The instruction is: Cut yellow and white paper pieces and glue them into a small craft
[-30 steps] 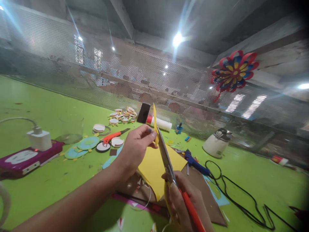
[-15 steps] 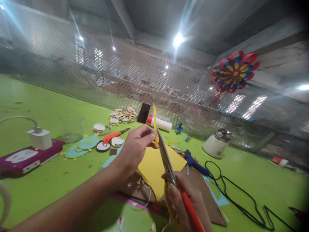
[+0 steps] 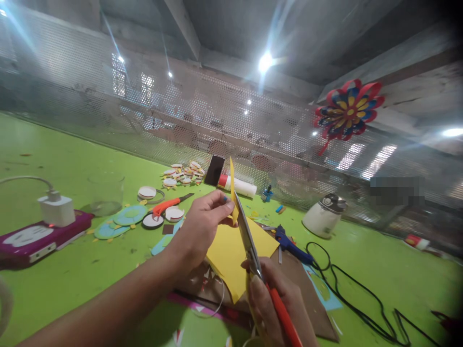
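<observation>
Between the thumb and fingers of my left hand a narrow yellow paper strip stands upright. My right hand is wrapped round scissors with an orange-red handle, their blades pointing up and away from me. The blade tips are right beside the strip, close to my left fingertips; whether they touch the paper I cannot tell. Under both hands lies a yellow paper sheet on brown board. A second orange-handled pair of scissors rests left of my left hand.
A blue glue gun with a black cord lies at right, near a white jar. Leftward are pale blue paper discs, a glass and a purple power strip. A phone and small paper pieces sit farther back.
The view has shifted very slightly. Both hands, the strip and the scissors keep nearly the same positions.
</observation>
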Action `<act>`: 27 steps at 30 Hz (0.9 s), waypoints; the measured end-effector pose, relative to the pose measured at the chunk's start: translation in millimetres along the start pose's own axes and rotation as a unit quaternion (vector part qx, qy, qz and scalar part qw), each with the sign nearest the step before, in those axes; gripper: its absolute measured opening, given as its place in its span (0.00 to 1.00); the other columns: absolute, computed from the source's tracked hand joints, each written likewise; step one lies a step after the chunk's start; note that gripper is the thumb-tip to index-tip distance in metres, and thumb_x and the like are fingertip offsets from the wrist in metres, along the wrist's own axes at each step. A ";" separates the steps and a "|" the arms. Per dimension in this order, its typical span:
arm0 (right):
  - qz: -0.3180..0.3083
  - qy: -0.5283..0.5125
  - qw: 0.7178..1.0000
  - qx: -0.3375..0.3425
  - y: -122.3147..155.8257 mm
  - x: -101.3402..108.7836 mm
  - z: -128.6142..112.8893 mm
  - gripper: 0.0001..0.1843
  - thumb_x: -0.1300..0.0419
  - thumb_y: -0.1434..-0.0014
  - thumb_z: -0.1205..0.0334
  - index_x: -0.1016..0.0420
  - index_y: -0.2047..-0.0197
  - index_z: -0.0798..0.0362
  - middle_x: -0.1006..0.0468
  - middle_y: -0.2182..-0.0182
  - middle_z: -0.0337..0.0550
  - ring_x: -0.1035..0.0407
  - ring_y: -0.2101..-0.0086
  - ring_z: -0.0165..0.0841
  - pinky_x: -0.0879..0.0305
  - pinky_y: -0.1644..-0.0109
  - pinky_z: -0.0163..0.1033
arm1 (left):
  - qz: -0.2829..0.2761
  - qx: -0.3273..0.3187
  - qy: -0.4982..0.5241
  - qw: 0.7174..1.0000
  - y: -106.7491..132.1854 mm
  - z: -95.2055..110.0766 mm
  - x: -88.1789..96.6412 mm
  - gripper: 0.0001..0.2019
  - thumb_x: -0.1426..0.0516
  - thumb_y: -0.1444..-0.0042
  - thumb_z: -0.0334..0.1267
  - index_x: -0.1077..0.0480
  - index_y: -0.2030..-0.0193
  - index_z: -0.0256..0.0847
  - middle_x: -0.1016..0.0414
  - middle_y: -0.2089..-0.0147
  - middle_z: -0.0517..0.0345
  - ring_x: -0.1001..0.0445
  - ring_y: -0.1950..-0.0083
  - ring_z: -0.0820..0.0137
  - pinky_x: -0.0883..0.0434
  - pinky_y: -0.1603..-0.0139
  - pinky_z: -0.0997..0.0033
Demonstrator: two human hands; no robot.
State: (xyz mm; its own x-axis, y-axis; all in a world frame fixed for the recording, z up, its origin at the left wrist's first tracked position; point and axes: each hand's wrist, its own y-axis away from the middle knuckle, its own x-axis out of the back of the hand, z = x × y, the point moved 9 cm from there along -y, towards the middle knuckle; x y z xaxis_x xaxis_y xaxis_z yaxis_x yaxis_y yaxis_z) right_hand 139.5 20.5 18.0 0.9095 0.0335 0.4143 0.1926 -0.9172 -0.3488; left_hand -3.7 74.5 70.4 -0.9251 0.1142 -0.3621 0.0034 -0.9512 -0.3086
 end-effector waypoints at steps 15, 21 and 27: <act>-0.016 -0.033 0.999 -0.022 1.9 -3.7 3.4 0.23 0.47 0.42 0.39 0.31 0.61 0.53 0.44 0.84 0.29 0.51 0.83 0.24 0.56 0.82 0.31 | 0.003 0.015 0.029 0.999 1.0 -2.8 -1.5 0.07 0.41 0.50 0.36 0.32 0.75 0.37 0.32 0.72 0.59 0.32 0.70 0.72 0.32 0.66 0.70; -0.035 -0.065 0.997 -0.029 2.6 -7.4 11.7 0.21 0.47 0.41 0.41 0.33 0.60 0.52 0.47 0.85 0.28 0.53 0.85 0.23 0.61 0.83 0.31 | 0.003 0.021 0.048 0.999 0.3 -7.8 -1.9 0.07 0.41 0.51 0.36 0.33 0.75 0.38 0.30 0.73 0.58 0.31 0.70 0.71 0.32 0.65 0.69; -0.032 -0.073 0.996 -0.043 2.7 -7.8 14.1 0.21 0.44 0.42 0.42 0.33 0.59 0.53 0.46 0.85 0.27 0.52 0.86 0.23 0.60 0.83 0.31 | 0.007 0.030 0.045 0.999 2.3 -4.9 -2.7 0.07 0.42 0.50 0.33 0.33 0.76 0.37 0.32 0.73 0.59 0.32 0.69 0.72 0.33 0.64 0.69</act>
State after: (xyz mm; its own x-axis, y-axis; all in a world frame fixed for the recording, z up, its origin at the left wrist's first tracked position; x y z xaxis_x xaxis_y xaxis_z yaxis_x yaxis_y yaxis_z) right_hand 138.1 23.4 1.9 0.9413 0.1453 0.3048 0.2263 -0.9413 -0.2503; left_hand 0.7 73.5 66.4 -0.8876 0.1240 -0.4436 -0.0098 -0.9680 -0.2509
